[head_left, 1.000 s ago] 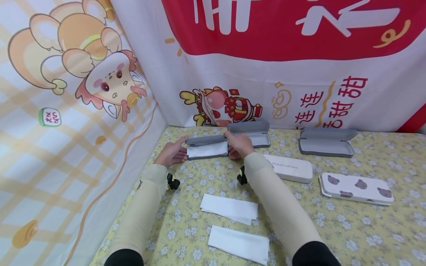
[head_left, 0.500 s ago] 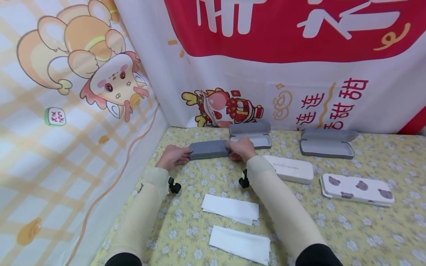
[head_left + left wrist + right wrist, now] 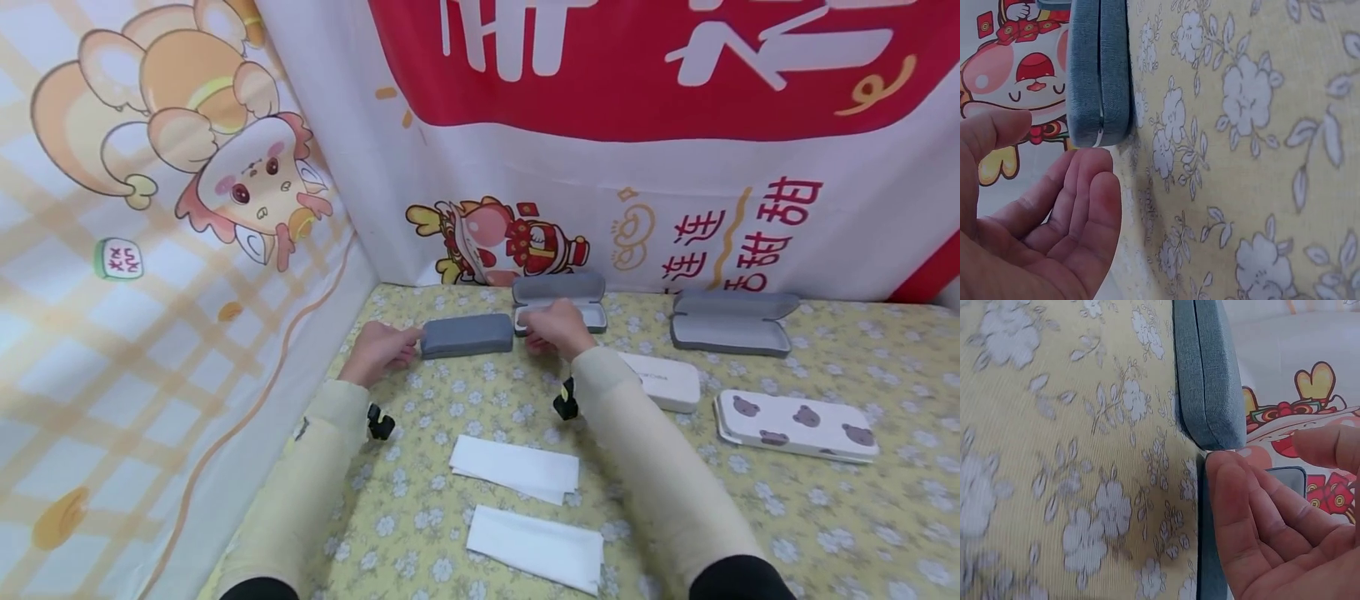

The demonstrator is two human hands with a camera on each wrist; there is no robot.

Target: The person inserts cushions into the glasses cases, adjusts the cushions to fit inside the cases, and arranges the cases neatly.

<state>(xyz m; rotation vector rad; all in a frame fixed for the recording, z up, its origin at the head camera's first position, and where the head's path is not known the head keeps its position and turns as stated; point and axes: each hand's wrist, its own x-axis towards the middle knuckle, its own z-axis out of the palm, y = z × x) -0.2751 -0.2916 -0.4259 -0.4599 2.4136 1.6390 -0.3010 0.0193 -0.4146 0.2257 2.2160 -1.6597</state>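
A closed grey-blue glasses case lies on the flowered tablecloth near the back wall. At its left end is my left hand, thumb and fingers apart, holding nothing. In the left wrist view, the fingertips are just off the case end, where a small white bit shows at the seam. My right hand is off the case's right end with loosely bent fingers and nothing between them. It overlaps an open grey glasses case behind it. The right wrist view shows the thumb well apart from the fingers.
Another open grey case stands at the back right. A white case, partly behind the right sleeve, and a bear-print case lie to the right. Two folded white cloths lie between the forearms. A printed curtain hangs behind.
The left glasses case was open with white cloth inside; its lid has come down and it is closed. Both hands have let go, the right moving right, the left slightly left.
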